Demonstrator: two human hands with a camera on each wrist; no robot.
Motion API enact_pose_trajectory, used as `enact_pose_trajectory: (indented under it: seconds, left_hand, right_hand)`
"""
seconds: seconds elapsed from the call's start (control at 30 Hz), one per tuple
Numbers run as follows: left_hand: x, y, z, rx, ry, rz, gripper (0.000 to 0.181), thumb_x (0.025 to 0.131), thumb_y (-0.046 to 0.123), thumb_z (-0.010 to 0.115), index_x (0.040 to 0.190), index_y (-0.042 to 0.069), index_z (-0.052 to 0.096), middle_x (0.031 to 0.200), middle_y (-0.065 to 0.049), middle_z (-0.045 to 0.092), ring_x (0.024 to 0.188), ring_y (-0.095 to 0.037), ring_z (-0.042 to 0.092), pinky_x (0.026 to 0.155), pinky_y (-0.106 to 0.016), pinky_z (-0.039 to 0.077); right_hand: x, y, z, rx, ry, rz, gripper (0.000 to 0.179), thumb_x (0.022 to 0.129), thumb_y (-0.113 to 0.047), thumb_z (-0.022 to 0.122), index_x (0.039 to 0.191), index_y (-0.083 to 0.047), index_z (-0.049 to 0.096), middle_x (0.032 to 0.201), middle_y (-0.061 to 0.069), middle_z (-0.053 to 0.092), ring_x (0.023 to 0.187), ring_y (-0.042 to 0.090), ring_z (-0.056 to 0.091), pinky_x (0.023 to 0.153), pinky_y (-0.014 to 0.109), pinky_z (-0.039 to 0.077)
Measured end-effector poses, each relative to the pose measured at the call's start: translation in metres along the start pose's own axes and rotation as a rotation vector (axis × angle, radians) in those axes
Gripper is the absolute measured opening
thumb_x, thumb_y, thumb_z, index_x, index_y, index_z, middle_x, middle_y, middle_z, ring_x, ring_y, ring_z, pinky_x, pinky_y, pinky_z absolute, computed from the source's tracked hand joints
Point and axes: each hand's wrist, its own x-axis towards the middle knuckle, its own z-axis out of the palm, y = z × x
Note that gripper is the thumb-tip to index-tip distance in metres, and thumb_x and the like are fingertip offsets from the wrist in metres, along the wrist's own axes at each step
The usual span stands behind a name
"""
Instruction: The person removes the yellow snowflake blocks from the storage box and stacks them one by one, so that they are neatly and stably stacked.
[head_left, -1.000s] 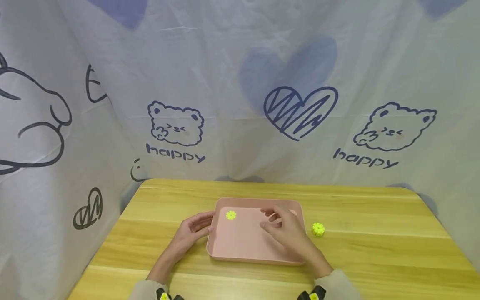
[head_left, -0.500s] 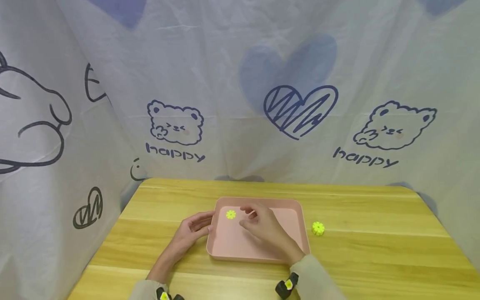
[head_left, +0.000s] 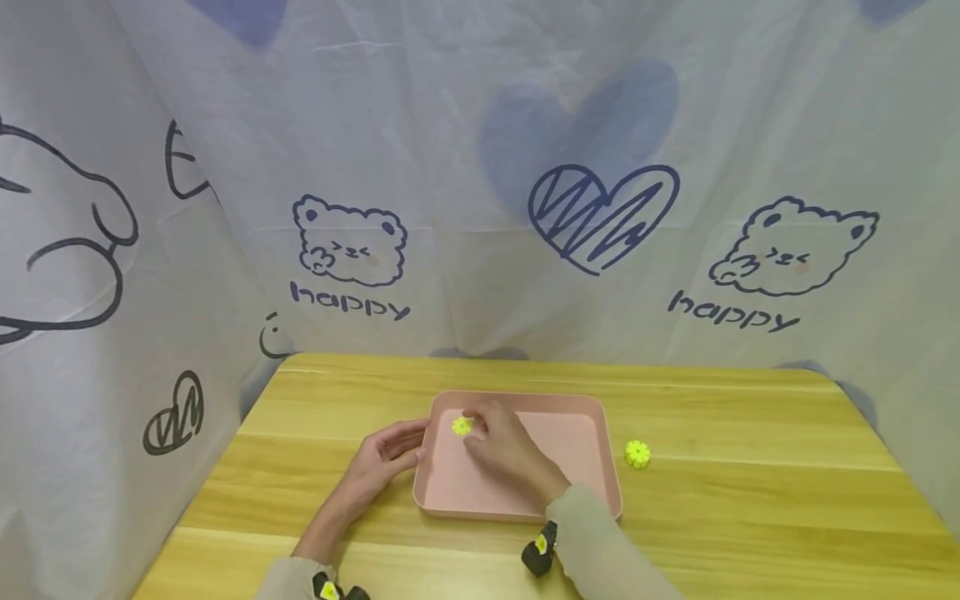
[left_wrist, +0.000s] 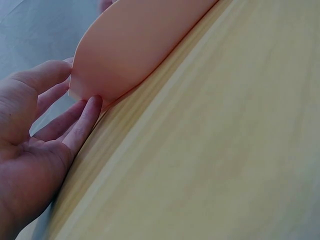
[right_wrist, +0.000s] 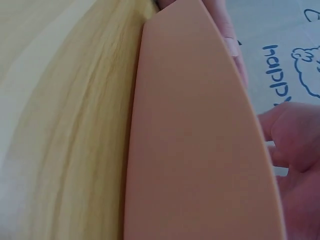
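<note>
A pink rectangular tray (head_left: 517, 508) sits on the wooden table. My left hand (head_left: 381, 462) rests against its left end; in the left wrist view its fingertips touch the outer wall, fingers extended. Inside the tray, toward the back left, lies a yellow flower-shaped notched disc (head_left: 460, 426). Over the tray, my right hand (head_left: 504, 442) has its loosely bent fingers and thumb apart, the tips right beside this disc. Contact with it cannot be made out. In the right wrist view, the tray wall (right_wrist: 200, 125) hides the fingertips and the disc.
Right of the tray stands a second yellow flower-shaped piece (head_left: 637, 454), thicker, perhaps stacked discs. The wooden table (head_left: 750, 500) extends to both sides. Behind it hangs a printed white cloth (head_left: 465, 292).
My right hand has moved left across the tray, from its right part to the disc at the back left. The left hand, tray and yellow pieces have stayed put.
</note>
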Motion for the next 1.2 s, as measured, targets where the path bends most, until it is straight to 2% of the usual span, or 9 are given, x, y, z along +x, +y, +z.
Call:
enact_pose_trajectory:
  seconds: [0.17,0.4,0.53,0.6,0.73,0.9,1.1,1.2]
  left_hand:
    - [-0.002,0.0,0.001,0.002,-0.01,-0.007,0.052,0.099,0.006,0.069,0.146,-0.006,0.05,0.149,-0.026,0.051,0.138,-0.042,0.048,0.106,-0.031,0.05]
    - [-0.003,0.001,0.001,0.005,0.005,-0.005,0.051,0.099,0.006,0.069,0.145,-0.005,0.051,0.148,-0.026,0.051,0.138,-0.042,0.048,0.105,-0.032,0.051]
    - [-0.003,0.0,0.0,0.007,-0.001,-0.007,0.051,0.099,0.006,0.068,0.146,-0.005,0.051,0.149,-0.025,0.051,0.138,-0.042,0.048,0.106,-0.031,0.051]
    - [-0.003,-0.001,0.0,0.011,-0.008,0.0,0.051,0.099,0.006,0.068,0.146,-0.005,0.05,0.149,-0.025,0.05,0.138,-0.042,0.048,0.106,-0.031,0.05]
    - [-0.001,-0.001,0.0,0.015,-0.011,0.016,0.051,0.099,0.006,0.068,0.146,-0.005,0.051,0.149,-0.025,0.05,0.138,-0.042,0.048,0.106,-0.031,0.05]
    - [0.0,0.002,-0.001,0.013,-0.004,0.005,0.051,0.099,0.007,0.069,0.145,-0.003,0.052,0.149,-0.024,0.051,0.138,-0.041,0.048,0.106,-0.031,0.051]
    - [0.0,0.003,0.0,0.012,0.001,-0.004,0.051,0.099,0.007,0.069,0.145,-0.004,0.052,0.149,-0.025,0.051,0.139,-0.041,0.047,0.105,-0.032,0.051]
    - [0.0,0.002,0.0,0.01,-0.005,-0.002,0.051,0.099,0.006,0.068,0.145,-0.005,0.051,0.149,-0.025,0.05,0.139,-0.042,0.047,0.105,-0.031,0.051]
  right_hand:
    - [0.005,0.002,0.01,-0.029,0.013,-0.017,0.031,0.087,0.005,0.066,0.118,0.006,0.069,0.105,0.015,0.065,0.091,0.023,0.057,0.084,0.04,0.053]
    - [0.009,0.003,0.02,-0.094,0.029,0.023,0.031,0.088,-0.009,0.074,0.117,0.003,0.07,0.104,0.01,0.063,0.094,0.022,0.059,0.089,0.043,0.055]
    - [0.012,0.002,0.024,-0.16,0.017,0.057,0.027,0.089,-0.014,0.078,0.112,-0.002,0.071,0.1,0.006,0.061,0.089,0.02,0.058,0.084,0.039,0.054]
    - [0.011,0.001,0.023,-0.159,0.001,0.062,0.023,0.087,-0.013,0.08,0.106,-0.004,0.07,0.096,0.005,0.059,0.086,0.019,0.055,0.081,0.037,0.053]
    - [0.009,0.0,0.016,-0.107,-0.029,0.029,0.023,0.083,-0.004,0.079,0.101,-0.008,0.064,0.088,0.004,0.057,0.079,0.017,0.052,0.071,0.033,0.049]
    - [0.002,0.001,0.008,-0.047,-0.05,0.003,0.023,0.086,0.003,0.07,0.103,-0.01,0.061,0.08,0.001,0.056,0.072,0.014,0.05,0.065,0.029,0.044]
    - [-0.006,0.007,-0.001,0.164,-0.097,0.029,0.025,0.093,0.007,0.059,0.112,-0.007,0.065,0.082,0.004,0.063,0.069,0.013,0.063,0.065,0.026,0.051]
    - [-0.012,0.01,-0.004,0.23,-0.093,0.038,0.026,0.094,0.008,0.058,0.115,-0.004,0.067,0.087,0.007,0.065,0.07,0.015,0.068,0.065,0.026,0.055]
